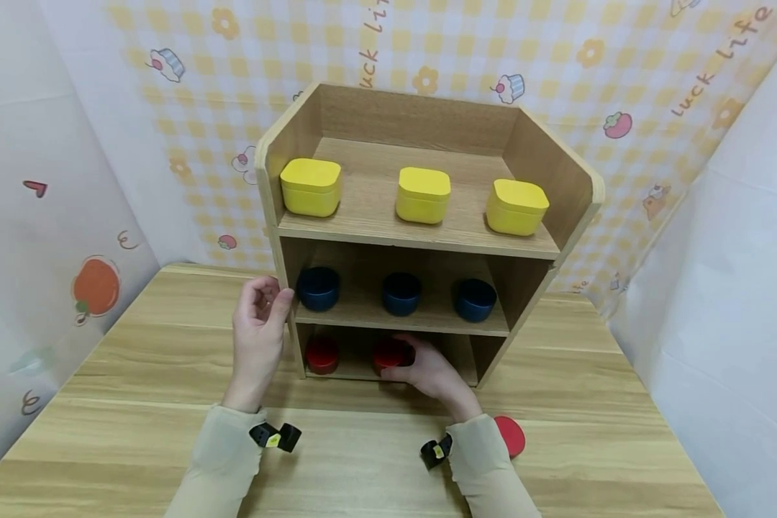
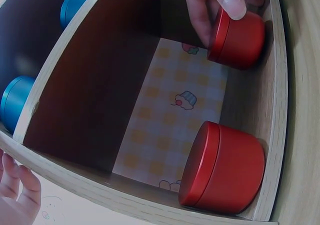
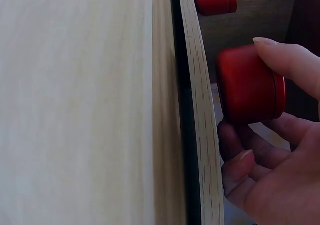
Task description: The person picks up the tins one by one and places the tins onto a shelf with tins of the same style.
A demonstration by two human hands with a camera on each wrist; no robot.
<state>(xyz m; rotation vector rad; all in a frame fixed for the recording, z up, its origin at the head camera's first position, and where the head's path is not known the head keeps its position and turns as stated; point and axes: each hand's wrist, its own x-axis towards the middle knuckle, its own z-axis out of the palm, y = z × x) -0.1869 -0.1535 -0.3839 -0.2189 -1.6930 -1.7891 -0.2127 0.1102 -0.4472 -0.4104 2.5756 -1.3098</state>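
Observation:
On the bottom level of a wooden shelf unit (image 1: 388, 236), my right hand (image 1: 430, 370) pinches a round red tin (image 1: 388, 354) between thumb and fingers. The right wrist view shows the thumb over the tin (image 3: 247, 87) on one side and the fingers around the other, close to the shelf's front lip (image 3: 202, 110). A second red tin (image 2: 225, 170) sits at the left end of the same level. My left hand (image 1: 259, 320) is at the outer left side panel, thumb by its front edge and fingers loosely bent, with nothing held.
Three blue round tins (image 1: 401, 293) stand along the middle level, and three yellow rounded-square tins (image 1: 423, 195) along the top one. Another round red item (image 1: 510, 436) lies on the wooden table (image 1: 576, 403), partly behind my right sleeve. A patterned cloth (image 1: 421, 43) hangs behind the unit.

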